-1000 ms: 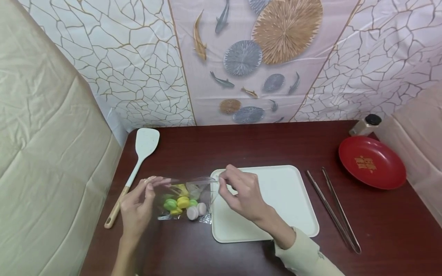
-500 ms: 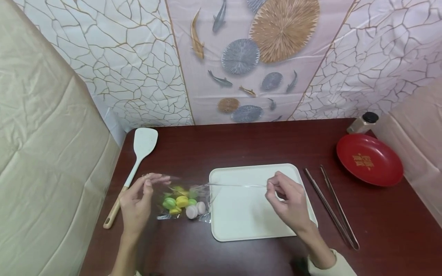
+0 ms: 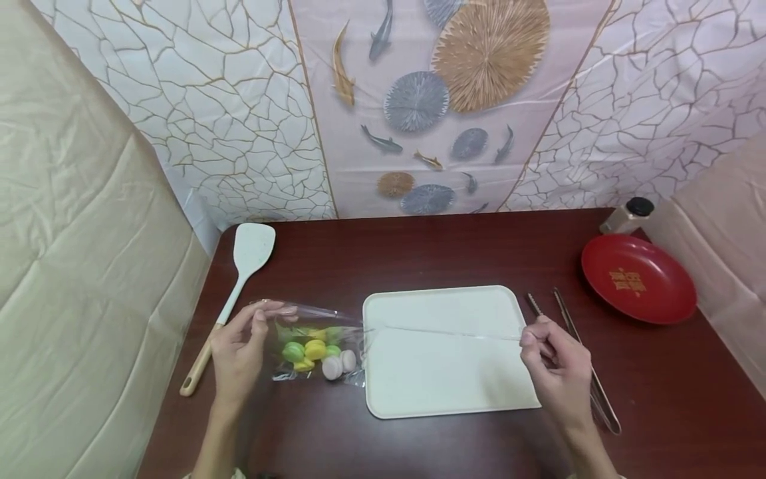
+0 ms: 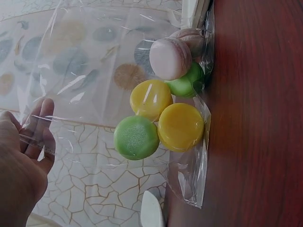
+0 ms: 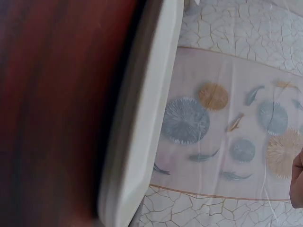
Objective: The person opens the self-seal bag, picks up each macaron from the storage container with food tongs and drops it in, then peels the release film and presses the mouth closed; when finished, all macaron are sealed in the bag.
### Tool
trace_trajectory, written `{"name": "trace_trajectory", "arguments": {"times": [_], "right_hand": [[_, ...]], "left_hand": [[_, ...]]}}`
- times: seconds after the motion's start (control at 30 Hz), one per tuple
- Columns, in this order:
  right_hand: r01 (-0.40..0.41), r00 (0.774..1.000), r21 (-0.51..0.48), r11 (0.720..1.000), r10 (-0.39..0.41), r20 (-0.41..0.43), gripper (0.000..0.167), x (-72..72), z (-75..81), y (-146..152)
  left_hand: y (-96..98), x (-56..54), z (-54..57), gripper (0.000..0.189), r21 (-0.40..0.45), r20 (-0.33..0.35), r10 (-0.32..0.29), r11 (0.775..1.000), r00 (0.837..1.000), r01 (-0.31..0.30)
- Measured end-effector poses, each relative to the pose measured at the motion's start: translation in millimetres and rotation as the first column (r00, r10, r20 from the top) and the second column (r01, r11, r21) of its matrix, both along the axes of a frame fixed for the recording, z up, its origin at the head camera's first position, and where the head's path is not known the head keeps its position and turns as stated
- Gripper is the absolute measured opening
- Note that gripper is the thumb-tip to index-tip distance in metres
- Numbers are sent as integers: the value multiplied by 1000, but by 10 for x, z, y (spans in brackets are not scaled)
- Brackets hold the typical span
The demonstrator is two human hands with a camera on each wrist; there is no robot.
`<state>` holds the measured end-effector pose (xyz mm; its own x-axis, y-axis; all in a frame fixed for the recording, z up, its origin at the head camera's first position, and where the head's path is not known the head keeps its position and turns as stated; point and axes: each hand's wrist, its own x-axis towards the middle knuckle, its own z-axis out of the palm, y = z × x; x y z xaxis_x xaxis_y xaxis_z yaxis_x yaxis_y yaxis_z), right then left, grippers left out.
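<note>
A clear plastic bag (image 3: 353, 338) holding several macarons (image 3: 315, 349) in green, yellow and pale pink hangs at the left of the tray. My left hand (image 3: 241, 342) pinches the bag's upper left edge between thumb and fingers. In the left wrist view the macarons sit low in the bag (image 4: 185, 182), and the left hand (image 4: 28, 146) is at the film's upper part. Over the tray runs a thin clear strip (image 3: 455, 332), stretched from the bag's side to my right hand (image 3: 559, 366), which pinches its far end. Only a bit of the right hand (image 5: 297, 182) shows in the right wrist view.
A cream tray (image 3: 443, 392) lies mid-table. Metal tongs (image 3: 568, 313) lie right of it, partly behind the right hand. Farther right are a red plate (image 3: 658, 279) and a black-capped jar (image 3: 625, 217). A white spatula (image 3: 253, 249) with a wooden handle lies at left.
My right hand has moved right from beside the bag across the tray to the tongs, drawing the clear strip out longer. The left hand and bag stay nearly in place.
</note>
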<state>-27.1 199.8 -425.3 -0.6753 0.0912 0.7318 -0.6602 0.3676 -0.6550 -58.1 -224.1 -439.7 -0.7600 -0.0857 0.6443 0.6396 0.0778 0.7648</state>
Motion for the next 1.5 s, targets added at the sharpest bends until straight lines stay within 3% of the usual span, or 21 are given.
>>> {"name": "trace_trajectory", "arguments": {"times": [0.1,0.2,0.27,0.3,0.33,0.4,0.47,0.53,0.63,0.67,0.7,0.73,0.77,0.87,0.93,1.0,1.07,1.2,1.33,1.43,1.5], "right_hand": [[-25,999,-144,989,30,30,21,59,-41,10],[-78,987,-327,942,118,105,22,132,-64,95],[-102,956,-316,943,180,230,27,215,-68,280],[-148,924,-270,951,231,306,30,257,-74,412],[-205,882,-184,961,263,391,34,301,-80,560],[-368,781,-8,930,314,539,37,354,-96,886],[-538,679,68,840,383,626,39,345,-126,1197],[-673,561,17,740,496,662,37,257,-163,1471],[-794,390,-66,605,589,708,36,50,-167,1791],[-812,342,-87,577,591,730,35,-25,-148,1857],[-821,311,-89,564,573,759,34,-100,-121,1898],[-819,319,-51,571,528,787,34,-169,-88,1908],[-812,358,16,584,475,804,35,-239,-60,1896],[-723,557,304,620,263,788,35,-427,8,1760],[-626,678,479,616,127,724,35,-546,16,1647],[-551,727,573,606,11,687,30,-658,9,1561],[-508,728,617,601,-84,681,23,-750,-12,1503],[-475,692,635,610,-187,697,12,-872,-77,1461],[-452,676,597,663,-182,714,4,-922,-135,1450],[-411,674,559,720,-174,718,5,-945,-175,1449],[-380,669,535,755,-175,722,11,-959,-196,1444]], "left_hand": [[21,-20,-10,28,-25,-3,1,1000,1000,-2],[23,-30,-14,28,-18,-2,-4,1000,1000,4],[10,-29,-16,28,-7,-2,-11,1000,1000,11],[1,-27,-15,28,-3,0,-13,1000,1000,13],[-11,-26,-14,28,-3,-1,-14,1000,1000,14],[-37,-25,-10,29,-31,-12,2,1000,1000,-3],[-62,-23,-3,29,-55,-21,20,998,1000,-22],[-83,-26,5,29,-78,-28,38,996,999,-40],[-98,-27,13,29,-79,-23,32,996,999,-34],[-99,-27,14,29,-76,-19,24,997,1000,-25],[-97,-29,16,29,-70,-14,13,997,1000,-14],[-95,-29,18,29,-64,-11,3,998,1000,-4],[-91,-28,20,28,-58,-6,-6,998,1000,5],[-73,-27,25,27,-34,8,-30,999,1000,30],[-55,-29,23,26,-15,15,-41,999,999,41],[-31,-32,18,26,2,26,-48,999,999,48],[-1,-36,10,26,22,37,-53,998,998,53],[47,-47,0,26,33,46,-58,998,997,56],[30,-71,17,26,-88,30,-1,996,1000,3],[-22,-102,62,29,-214,22,43,976,999,-37],[-79,-121,112,29,-281,61,34,960,998,-16]]}}
